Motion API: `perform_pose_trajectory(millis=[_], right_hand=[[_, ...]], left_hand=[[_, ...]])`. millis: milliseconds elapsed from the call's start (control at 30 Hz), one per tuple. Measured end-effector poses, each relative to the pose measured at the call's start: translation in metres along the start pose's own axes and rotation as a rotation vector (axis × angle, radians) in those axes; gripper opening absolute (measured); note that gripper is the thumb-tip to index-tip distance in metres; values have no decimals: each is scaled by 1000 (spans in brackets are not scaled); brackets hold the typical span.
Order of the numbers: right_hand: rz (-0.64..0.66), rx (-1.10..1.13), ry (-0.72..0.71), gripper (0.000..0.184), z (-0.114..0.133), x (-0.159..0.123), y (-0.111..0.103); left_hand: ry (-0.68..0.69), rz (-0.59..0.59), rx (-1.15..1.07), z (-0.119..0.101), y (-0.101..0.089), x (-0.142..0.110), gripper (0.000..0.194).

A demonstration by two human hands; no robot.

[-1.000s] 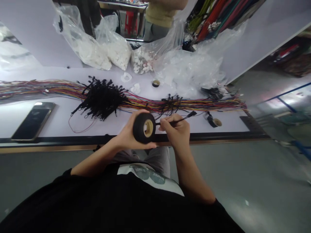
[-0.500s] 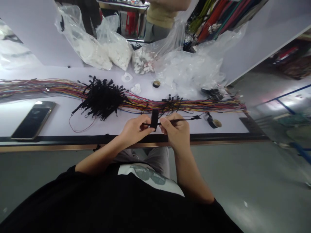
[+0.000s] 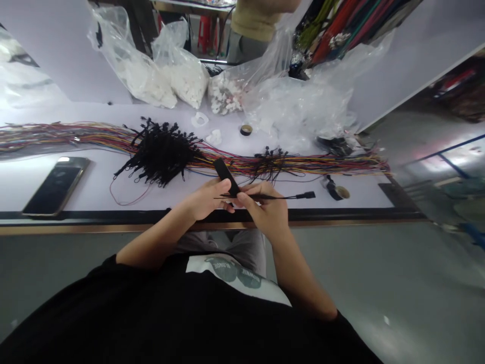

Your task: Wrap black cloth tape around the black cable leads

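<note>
table (image 3: 97, 189) lay open just right of the phone (image 3: 56, 187), wires (image 3: 322, 165) barred the middle, plastic bags (image 3: 299, 106) blocked the back, the held cable (image 3: 305, 195) jutted toward a tape roll (image 3: 335, 192)

Phone (image 3: 56, 187) left of the hands (image 3: 204, 201), 1 tape roll (image 3: 334, 191) right, wires (image 3: 303, 165) behind.

Worn on the head, one camera looks forward and down across the worktable (image 3: 364, 194)

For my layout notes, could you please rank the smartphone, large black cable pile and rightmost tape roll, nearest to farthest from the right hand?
1. Rightmost tape roll: right of the right hand.
2. Large black cable pile: left.
3. Smartphone: far left.
</note>
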State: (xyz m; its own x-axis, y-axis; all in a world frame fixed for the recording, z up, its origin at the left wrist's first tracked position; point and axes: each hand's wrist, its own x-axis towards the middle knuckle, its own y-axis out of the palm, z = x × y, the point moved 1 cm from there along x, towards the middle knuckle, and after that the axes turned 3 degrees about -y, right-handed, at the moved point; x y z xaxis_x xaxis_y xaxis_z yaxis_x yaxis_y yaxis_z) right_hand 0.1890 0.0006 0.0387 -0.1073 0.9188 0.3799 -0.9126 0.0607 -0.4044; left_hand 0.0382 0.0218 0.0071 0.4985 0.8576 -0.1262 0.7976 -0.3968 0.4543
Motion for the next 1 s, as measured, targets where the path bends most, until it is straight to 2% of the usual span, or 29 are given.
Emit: perform_pose_trajectory(millis=[33, 100, 200, 267, 333, 400, 433, 500, 533, 567, 667, 733, 867, 1000], right_hand=[[6, 20, 6, 15, 0, 0, 0], [-11, 38, 18, 16, 0, 1, 0], [-34, 82, 53, 19, -1, 4, -2], [-34, 137, 101, 21, -4, 6, -4], [-47, 159, 151, 21, -7, 8, -7], [-64, 133, 198, 23, -9, 10, -10], [-79, 115, 218, 24, -10, 10, -12], [-102, 95, 232, 28, -8, 11, -14], [-95, 90, 221, 28, -7, 11, -15], [-79, 89, 198, 28, -5, 12, -15], [15, 99, 116, 25, 2, 14, -14], [37, 125, 82, 25, 3, 14, -13], [16, 159, 62, 25, -2, 13, -13], [-25, 91, 44, 25, -1, 12, -13]], left_hand=[[-2, 4, 17, -1, -1, 1, 42], [35, -59, 72, -2, -1, 2, 30], [183, -165, 137, 0, 5, -4, 23], [282, -199, 186, 1, 8, -13, 35], [375, -205, 346, 1, 8, -23, 52], [459, -130, 597, -1, 6, -32, 67], [480, -56, 717, -1, 4, -35, 73], [469, 103, 855, 0, 2, -36, 76], [456, 139, 879, 1, 1, -35, 71], [448, 116, 879, 1, 1, -32, 63], [463, -149, 839, 2, 4, -21, 33], [447, -256, 854, 1, 7, -15, 22], [405, -181, 893, -4, 7, -8, 25], [277, -68, 708, -8, 2, -9, 26]])
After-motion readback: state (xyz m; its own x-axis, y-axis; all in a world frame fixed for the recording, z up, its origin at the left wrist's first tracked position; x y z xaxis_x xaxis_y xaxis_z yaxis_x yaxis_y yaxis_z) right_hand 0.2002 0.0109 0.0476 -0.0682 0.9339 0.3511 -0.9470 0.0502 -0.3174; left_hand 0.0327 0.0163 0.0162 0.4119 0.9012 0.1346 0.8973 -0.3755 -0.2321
